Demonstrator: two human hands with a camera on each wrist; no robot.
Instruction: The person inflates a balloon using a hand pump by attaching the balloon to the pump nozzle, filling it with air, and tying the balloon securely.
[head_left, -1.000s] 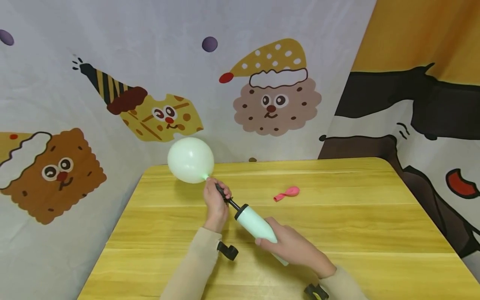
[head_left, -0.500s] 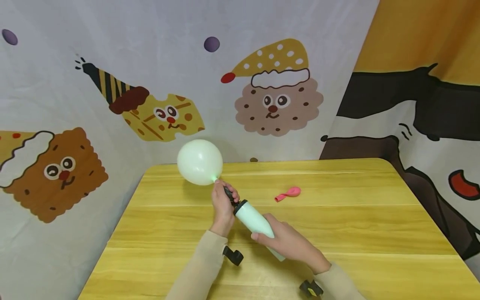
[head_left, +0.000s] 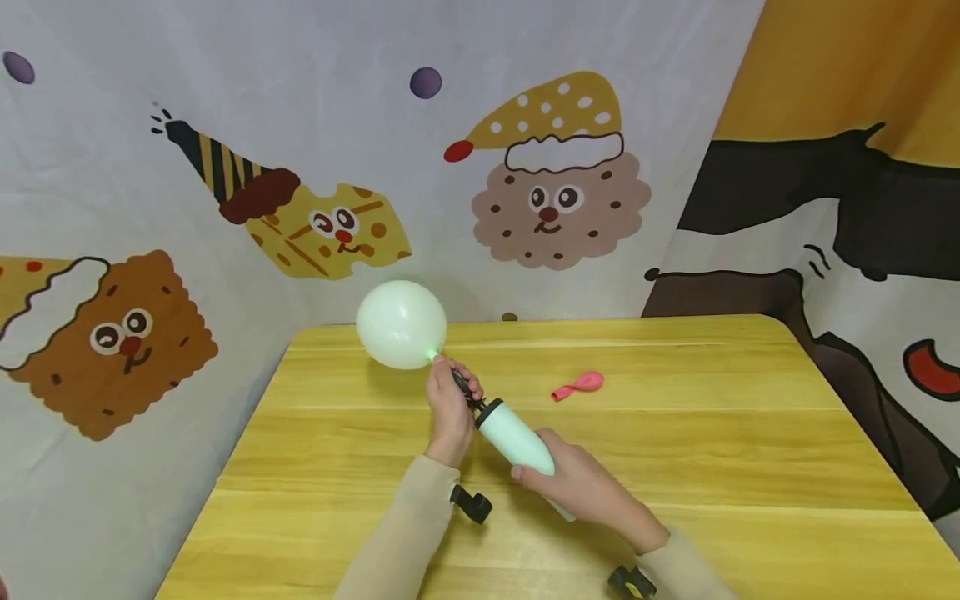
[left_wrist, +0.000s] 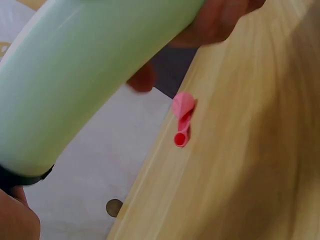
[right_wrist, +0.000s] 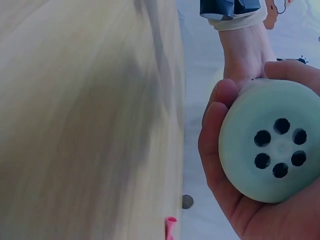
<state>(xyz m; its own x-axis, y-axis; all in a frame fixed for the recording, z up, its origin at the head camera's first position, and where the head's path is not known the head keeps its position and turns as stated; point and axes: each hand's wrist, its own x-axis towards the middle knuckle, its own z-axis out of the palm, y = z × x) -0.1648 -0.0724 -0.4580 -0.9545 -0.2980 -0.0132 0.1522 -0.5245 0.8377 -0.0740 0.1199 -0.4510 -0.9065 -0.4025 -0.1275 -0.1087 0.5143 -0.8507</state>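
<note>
A pale green balloon pump (head_left: 517, 437) is held slanting over the table between both hands. My left hand (head_left: 450, 408) grips its black front end, thumb and fingers at the neck of an inflated pale green balloon (head_left: 401, 325). Around the barrel curls my right hand (head_left: 581, 483), and the right wrist view shows the pump's round end (right_wrist: 280, 147) with several holes. Only a short bit of black rod shows between the left hand and the barrel's black collar (head_left: 489, 413). A limp pink balloon (head_left: 579, 385) lies beyond the pump, also visible in the left wrist view.
The wooden table (head_left: 712, 450) reaches back to a cloth backdrop (head_left: 360, 100) printed with cartoon biscuits and cheese. Black wrist mounts (head_left: 471, 505) sit on both sleeves.
The barrel has slid up towards the left hand, covering most of the rod, and by now has drawn back slightly. The left hand and inflated balloon have shifted right.
</note>
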